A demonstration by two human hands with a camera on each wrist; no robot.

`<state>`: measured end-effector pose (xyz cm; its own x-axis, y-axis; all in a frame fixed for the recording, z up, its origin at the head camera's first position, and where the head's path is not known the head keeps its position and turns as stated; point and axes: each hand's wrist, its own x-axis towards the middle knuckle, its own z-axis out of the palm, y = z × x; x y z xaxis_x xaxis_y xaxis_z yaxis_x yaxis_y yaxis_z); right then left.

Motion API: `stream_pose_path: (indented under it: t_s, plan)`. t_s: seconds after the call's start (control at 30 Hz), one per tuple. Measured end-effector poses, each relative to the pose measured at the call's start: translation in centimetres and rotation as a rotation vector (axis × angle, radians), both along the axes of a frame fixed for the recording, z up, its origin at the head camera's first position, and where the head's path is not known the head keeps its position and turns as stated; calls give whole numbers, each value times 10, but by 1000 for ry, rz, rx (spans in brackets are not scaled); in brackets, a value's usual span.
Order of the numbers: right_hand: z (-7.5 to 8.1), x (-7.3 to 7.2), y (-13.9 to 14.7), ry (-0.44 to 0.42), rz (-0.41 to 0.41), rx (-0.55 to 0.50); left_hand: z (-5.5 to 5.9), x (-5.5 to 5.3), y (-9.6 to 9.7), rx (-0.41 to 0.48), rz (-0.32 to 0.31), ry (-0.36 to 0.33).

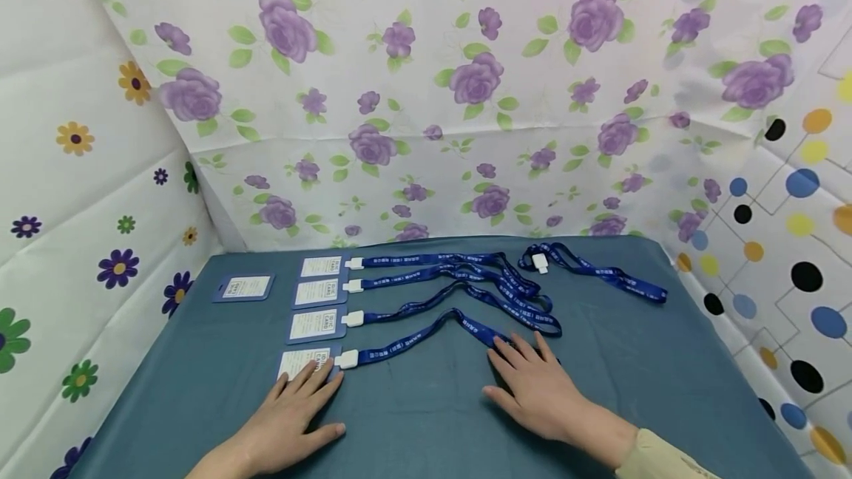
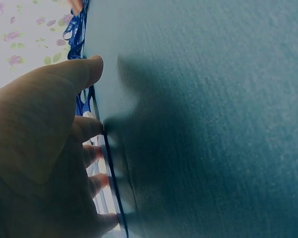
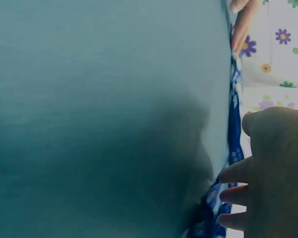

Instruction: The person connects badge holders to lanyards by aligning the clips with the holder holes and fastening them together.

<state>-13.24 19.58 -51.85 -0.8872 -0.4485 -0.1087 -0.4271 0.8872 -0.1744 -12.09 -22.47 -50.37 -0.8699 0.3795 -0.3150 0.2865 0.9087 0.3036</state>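
Fingers spread, my left hand (image 1: 282, 416) rests its fingertips on the nearest blue ID badge holder (image 1: 293, 362). In the left wrist view those fingers (image 2: 92, 154) touch the holder's edge, the thumb held apart. That holder's white clip (image 1: 347, 359) joins a blue lanyard (image 1: 406, 342) running right. My right hand (image 1: 535, 394) lies with extended fingers over the lanyard's far end, covering part of it. In the right wrist view, its fingers (image 3: 236, 196) are against the blue straps (image 3: 208, 210). Neither hand grips anything.
Behind, several more badge holders (image 1: 313, 325) with lanyards (image 1: 426, 305) lie in a row. A holder without a strap (image 1: 244, 287) is at the left; a loose lanyard (image 1: 626, 282) with white clip lies back right. Flowered cloth (image 1: 426, 94) hangs behind the teal-covered table (image 1: 426, 427).
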Motion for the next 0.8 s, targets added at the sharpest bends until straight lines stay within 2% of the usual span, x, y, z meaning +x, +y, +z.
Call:
stream_pose_path:
  t_s: [0.1,0.3,0.5,0.8]
  plan:
    - [-4,4,5,-32,-11,-15,2,2,-1,2,10,-1]
    - [-9,-2,8,6,-16,-38,4,2,0,13,-3,-1]
    - [-8,-9,8,19,-4,-26,3,0,0,22,1,-1]
    - [-7,-9,9,16,-14,-30,2,-3,3,26,-9,22]
